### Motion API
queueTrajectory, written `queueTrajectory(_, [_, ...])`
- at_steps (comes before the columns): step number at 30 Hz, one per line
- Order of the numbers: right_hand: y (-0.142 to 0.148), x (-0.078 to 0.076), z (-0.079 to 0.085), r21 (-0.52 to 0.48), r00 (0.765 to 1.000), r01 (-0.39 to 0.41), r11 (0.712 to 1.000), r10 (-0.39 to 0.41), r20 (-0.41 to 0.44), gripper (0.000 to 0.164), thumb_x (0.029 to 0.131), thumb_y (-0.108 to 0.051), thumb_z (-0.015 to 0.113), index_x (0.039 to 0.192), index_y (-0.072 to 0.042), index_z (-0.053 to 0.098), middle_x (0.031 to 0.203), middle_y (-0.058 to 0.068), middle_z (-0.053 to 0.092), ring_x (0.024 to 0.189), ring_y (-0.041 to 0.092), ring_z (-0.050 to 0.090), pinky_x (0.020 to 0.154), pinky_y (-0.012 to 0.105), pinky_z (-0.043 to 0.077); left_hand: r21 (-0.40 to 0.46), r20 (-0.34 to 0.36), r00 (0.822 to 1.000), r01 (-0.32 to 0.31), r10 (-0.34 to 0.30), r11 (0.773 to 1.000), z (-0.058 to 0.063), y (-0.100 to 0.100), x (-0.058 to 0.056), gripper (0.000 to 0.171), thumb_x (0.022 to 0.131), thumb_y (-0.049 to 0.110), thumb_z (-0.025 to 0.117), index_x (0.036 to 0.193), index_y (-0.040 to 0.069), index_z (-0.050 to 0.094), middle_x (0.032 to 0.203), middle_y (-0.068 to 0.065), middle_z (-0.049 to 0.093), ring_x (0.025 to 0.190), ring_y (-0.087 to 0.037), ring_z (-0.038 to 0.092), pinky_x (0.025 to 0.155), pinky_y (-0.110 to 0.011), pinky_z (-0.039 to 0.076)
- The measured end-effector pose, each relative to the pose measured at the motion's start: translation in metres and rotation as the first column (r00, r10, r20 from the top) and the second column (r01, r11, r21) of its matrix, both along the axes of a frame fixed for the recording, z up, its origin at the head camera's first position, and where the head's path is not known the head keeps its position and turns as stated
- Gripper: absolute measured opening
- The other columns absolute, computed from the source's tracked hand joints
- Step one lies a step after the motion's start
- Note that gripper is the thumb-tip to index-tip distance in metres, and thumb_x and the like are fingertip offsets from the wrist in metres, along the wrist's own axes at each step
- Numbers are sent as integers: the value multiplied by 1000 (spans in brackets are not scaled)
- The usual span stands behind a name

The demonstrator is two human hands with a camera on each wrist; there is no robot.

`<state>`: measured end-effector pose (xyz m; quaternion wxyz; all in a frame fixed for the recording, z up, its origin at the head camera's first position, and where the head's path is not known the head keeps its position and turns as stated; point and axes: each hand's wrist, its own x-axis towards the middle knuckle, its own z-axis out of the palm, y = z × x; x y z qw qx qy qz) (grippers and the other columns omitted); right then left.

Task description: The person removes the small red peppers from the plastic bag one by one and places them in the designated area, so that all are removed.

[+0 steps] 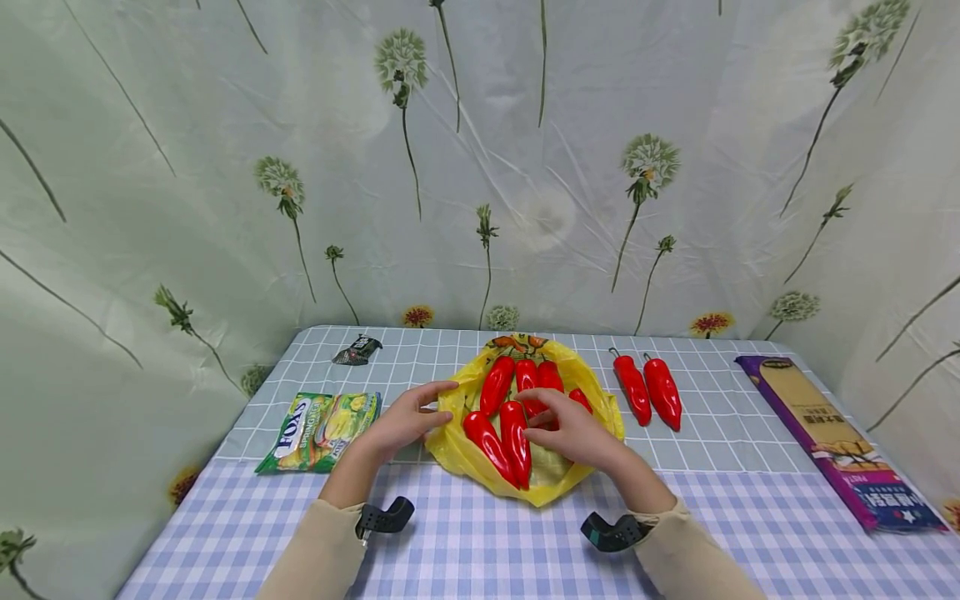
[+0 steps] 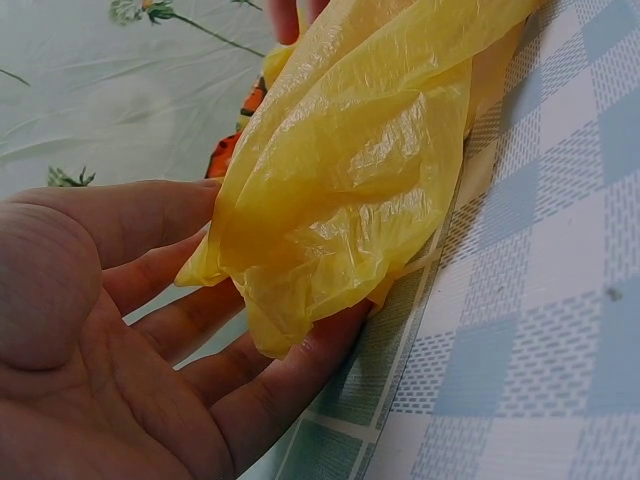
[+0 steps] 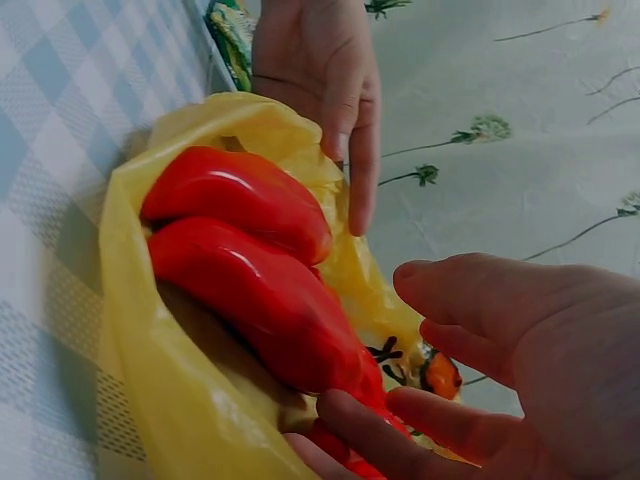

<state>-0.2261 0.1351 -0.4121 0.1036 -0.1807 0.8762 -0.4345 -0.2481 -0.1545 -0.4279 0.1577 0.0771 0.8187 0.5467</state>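
Yellow plastic fills the middle of our view: a thin yellow bag [image 1: 457,446] lies spread on the checked tablecloth [image 1: 480,542], holding a cluster of red peppers [image 1: 513,408]. Our left hand [image 1: 405,421] rests at the bag's left edge, fingers straight and relaxed, the fingertips touching the crinkled film without pinching it. Our right hand [image 1: 573,429] lies over the right side of the pile, fingers extended and loosely spread, their tips touching the peppers but not curled round any. To the right of the bag two more red peppers [image 1: 651,390] lie side by side on the cloth, apart from the bag. Farther right sits a long purple package [image 1: 832,437]; to the left a green snack packet [image 1: 318,429], and beyond it, toward the far edge, a small dark wrapper [image 1: 357,350]. Our right hand covers part of the pile, so we cannot count every pepper, and the print at the bag's far rim is too small to read.
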Motion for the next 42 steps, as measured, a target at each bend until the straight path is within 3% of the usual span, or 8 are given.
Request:
queueTrajectory(21, [-7,2,-7,42,1000,15,999,-15,-7,58,89,-23,76,142,-21,53,137,5,59,109,23,67,84,37,60,-1,24,1000,-18,18,1000,1,1,0,50,95,18,66,143,26,54,149,-7,52,113,-24,61,76,-29,56])
queueTrajectory(29, [-10,5,-9,130,999,26,991,-22,-28,63,86,-29,78,143,-27,53,137,-1,61,107,16,63,91,39,58,0,20,1000,-10,10,1000,0,1,-2,49,95,19,66,142,27,55,149,-6,52,118,-25,60,79,-30,56])
queueTrajectory(37, [-11,3,-13,131,998,-36,991,44,-55,55,87,-29,77,138,-31,58,148,4,51,116,26,65,89,41,59,5,19,1000,-15,15,1000,0,1,-2,49,95,19,66,142,27,55,150,-6,51,123,-27,59,81,-31,56])
queueTrajectory(42, [-12,4,-14,141,998,-32,989,39,-50,45,87,-27,77,130,-29,65,152,6,48,117,29,65,87,41,59,3,21,1000,-23,23,1000,0,1,-1,49,95,18,67,142,27,55,149,-6,52,120,-26,60,79,-30,56])
